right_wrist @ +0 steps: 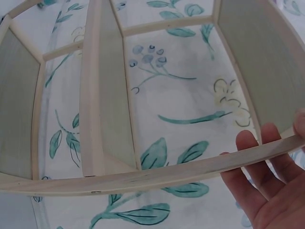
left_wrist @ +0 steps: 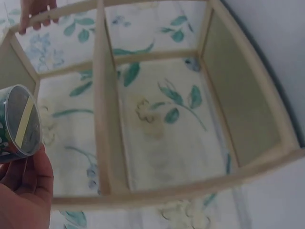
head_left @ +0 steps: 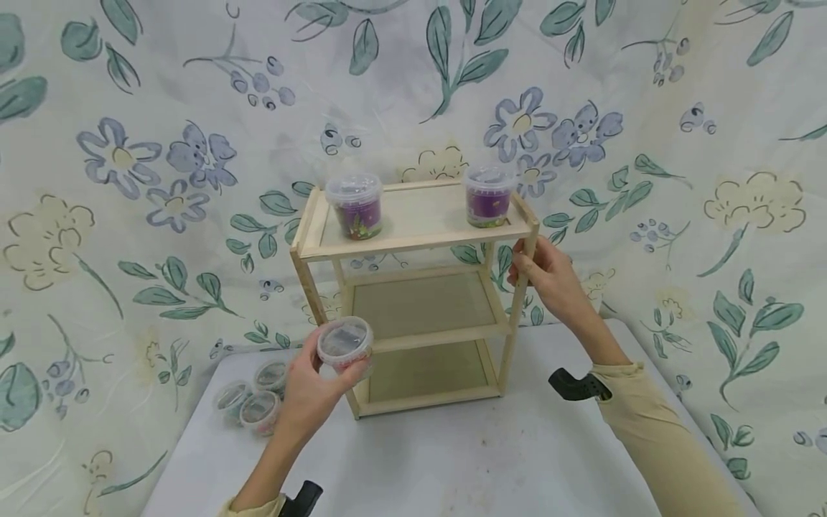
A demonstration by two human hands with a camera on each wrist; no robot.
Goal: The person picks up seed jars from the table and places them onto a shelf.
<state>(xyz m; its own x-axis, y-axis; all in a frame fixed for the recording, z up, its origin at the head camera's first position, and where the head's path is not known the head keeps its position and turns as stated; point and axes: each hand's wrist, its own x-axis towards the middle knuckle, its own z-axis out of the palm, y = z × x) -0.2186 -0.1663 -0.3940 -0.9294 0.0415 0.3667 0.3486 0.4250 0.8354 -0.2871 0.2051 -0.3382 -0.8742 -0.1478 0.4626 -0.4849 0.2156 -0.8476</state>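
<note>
Wooden shelf (head_left: 423,305) stands with right hand (head_left: 554,276) curled round its three-o'clock post (head_left: 512,343), left hand (head_left: 311,391) gripping a tub (head_left: 345,339) at eight

In my head view I get soft, even light, with faint shadow on the white table (head_left: 446,459) and pale glints on the clear lids (head_left: 354,187). Both wrist feeds look dimmer and softer, and the wooden shelf (right_wrist: 157,175) bows toward their edges.

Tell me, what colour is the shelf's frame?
The shelf's frame is pale tan; the head view shows it best.
</note>
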